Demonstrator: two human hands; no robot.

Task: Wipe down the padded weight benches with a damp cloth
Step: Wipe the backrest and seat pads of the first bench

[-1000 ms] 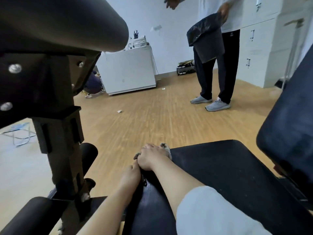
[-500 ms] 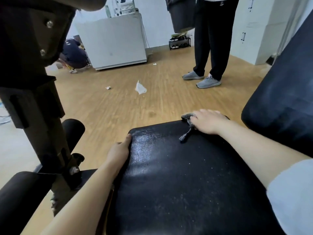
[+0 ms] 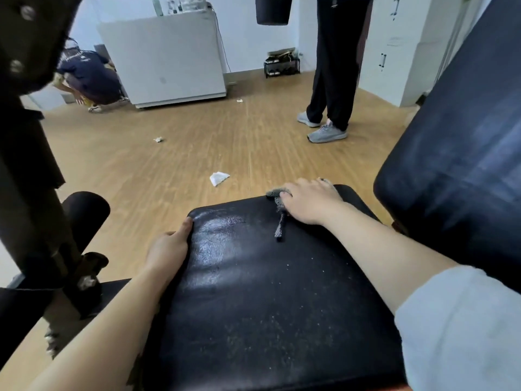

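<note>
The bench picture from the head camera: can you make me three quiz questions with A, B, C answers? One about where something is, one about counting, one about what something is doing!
1. Where is the cloth?
A. On the floor
B. Under the right hand at the seat pad's far edge
C. Hanging on the white cabinet

2. How many bits of litter lie on the wooden floor?
A. Three
B. None
C. Ten

3. What is the left hand doing?
A. Waving in the air
B. Holding a bottle
C. Resting against the pad's left edge

Answers:
1 B, the hand presses flat on the cloth, whose cord trails out beside it.
2 A, one large white scrap and two small scraps show.
3 C, its fingers lie along the pad's side and hold nothing.
</note>
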